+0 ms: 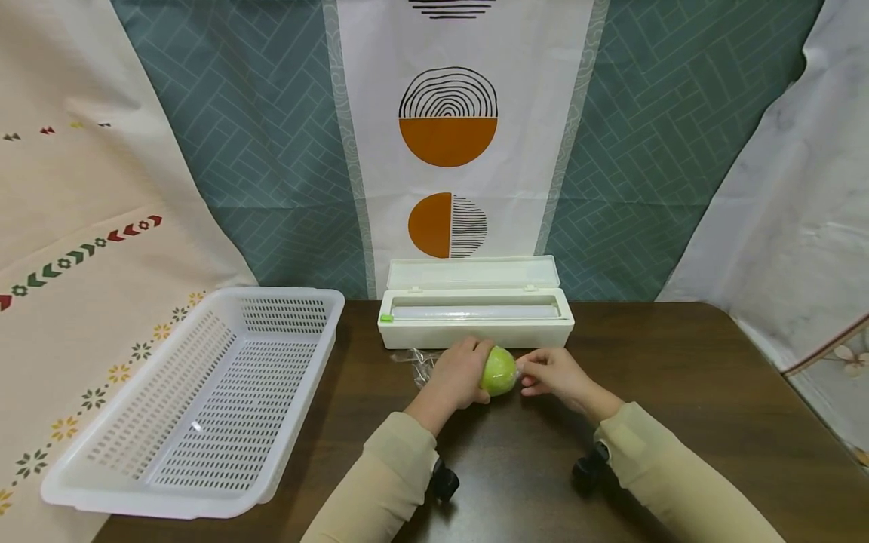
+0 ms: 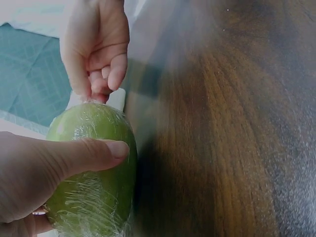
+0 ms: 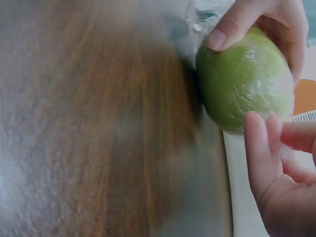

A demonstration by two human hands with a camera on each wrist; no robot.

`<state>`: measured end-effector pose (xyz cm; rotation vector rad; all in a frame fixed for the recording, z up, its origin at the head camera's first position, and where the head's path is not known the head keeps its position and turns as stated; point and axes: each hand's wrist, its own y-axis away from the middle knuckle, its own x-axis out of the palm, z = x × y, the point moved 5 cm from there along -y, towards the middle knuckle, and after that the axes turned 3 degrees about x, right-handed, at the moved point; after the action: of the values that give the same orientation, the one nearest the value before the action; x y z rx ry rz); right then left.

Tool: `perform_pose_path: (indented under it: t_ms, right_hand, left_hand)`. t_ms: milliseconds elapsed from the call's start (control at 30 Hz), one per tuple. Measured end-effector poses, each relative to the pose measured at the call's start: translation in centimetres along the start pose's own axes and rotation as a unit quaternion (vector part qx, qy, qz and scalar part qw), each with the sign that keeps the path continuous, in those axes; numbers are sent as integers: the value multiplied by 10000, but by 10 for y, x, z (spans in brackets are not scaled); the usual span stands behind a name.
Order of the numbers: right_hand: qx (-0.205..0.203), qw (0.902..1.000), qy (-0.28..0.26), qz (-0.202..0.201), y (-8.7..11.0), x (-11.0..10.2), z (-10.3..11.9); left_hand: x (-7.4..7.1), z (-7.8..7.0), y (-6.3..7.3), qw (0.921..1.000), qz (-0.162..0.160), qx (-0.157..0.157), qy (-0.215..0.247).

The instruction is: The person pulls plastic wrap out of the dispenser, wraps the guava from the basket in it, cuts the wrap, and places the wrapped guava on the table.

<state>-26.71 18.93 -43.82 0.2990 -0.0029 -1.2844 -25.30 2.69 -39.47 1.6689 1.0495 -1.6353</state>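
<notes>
A smooth, oval green fruit (image 1: 498, 372) lies on its side on the table, wrapped in clear cling film (image 2: 91, 197) that looks creased and shiny. My left hand (image 1: 463, 371) grips it from the left, the thumb lying across its near side in the left wrist view. Loose film (image 1: 422, 363) trails out to the left of that hand. At the fruit's right end, my right hand (image 1: 553, 375) pinches a bit of the film between thumb and fingers. The right wrist view shows those fingertips (image 3: 253, 121) right against the fruit's end.
Behind the hands stands a white cling film dispenser (image 1: 475, 334), its lid raised and a roll inside, with a green slider at its left end. To the left sits a white perforated basket (image 1: 271, 475). Dark wooden table (image 1: 713, 422) extends to the right.
</notes>
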Motion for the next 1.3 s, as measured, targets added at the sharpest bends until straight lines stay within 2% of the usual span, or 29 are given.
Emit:
perform_pose_path:
  t_ms: [133,267,367,433,500,600,667,733,833,1133,1300]
  right_hand:
    - [222,9990,-338,171,2,-3,-4]
    - [337,9986,-286,273,5,-10,-6]
    - [99,9999,75,47,12,-16,-3]
    - [-264,9968,674,-328,18,-19,2]
    - [-635,9851,1379,-805,26,-20,8]
    - [-1046,9557,2355,-1423,37,-16,16]
    - [-1224,9399,2738,-1633,42,-12,18]
    - [-1336,9306,2945,-1713,45,-7,19]
    - [-1386,9278,3008,-1715,44,-3,17]
    - [-1365,9410,2742,-1437,26,3,13]
    - [-1452,9359,2877,-1422,20,3,14]
  left_hand:
    - [-1,1,0,10000,-23,3,-2]
    - [0,2,0,10000,4,-7,53]
    - [0,3,0,9999,61,-34,110]
    - [0,4,0,9998,106,-53,148]
    - [0,4,0,9997,133,-71,175]
    - [0,4,-1,9997,153,-89,189]
    - [0,4,-1,9997,143,-95,182]
    - [0,4,-2,9997,141,-94,171]
    - [2,4,-2,9997,155,-93,178]
    - [2,4,0,9997,129,-102,195]
    - [1,4,-1,9997,123,-104,196]
